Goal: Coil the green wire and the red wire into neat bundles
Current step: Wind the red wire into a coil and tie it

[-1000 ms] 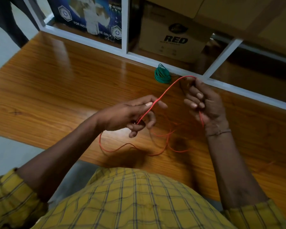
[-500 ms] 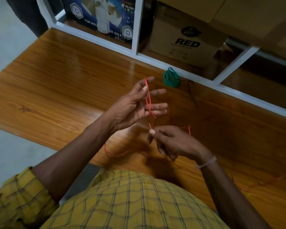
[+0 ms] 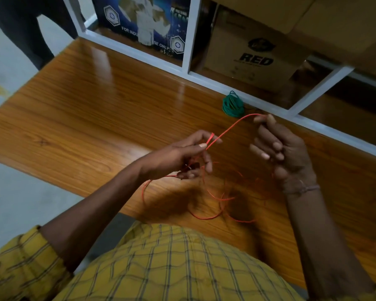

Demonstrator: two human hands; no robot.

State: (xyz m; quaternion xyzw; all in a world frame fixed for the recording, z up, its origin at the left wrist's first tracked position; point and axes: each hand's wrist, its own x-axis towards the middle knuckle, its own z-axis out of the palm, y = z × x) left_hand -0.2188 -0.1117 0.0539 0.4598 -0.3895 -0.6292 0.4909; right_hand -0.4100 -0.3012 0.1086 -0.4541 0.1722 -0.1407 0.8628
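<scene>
The green wire (image 3: 233,104) lies coiled in a small bundle on the wooden table (image 3: 91,109), close to the white shelf frame. The red wire (image 3: 230,129) stretches taut between my two hands above the table. My left hand (image 3: 182,157) pinches it between thumb and forefinger, with a few turns around the fingers. My right hand (image 3: 284,153) is raised farther back and grips the wire at its fingertips. Loose red loops hang and lie on the table below both hands, near the front edge.
A white shelf frame (image 3: 189,42) runs along the table's far edge. Behind it stand a cardboard box marked RED (image 3: 254,57) and a blue printed box (image 3: 143,22). A person's dark trouser legs (image 3: 24,31) stand at the far left beside the table.
My right hand rose from low near the table's front to up by the shelf frame, pulling the red wire out taut. My left hand closed its spread fingers onto the wire.
</scene>
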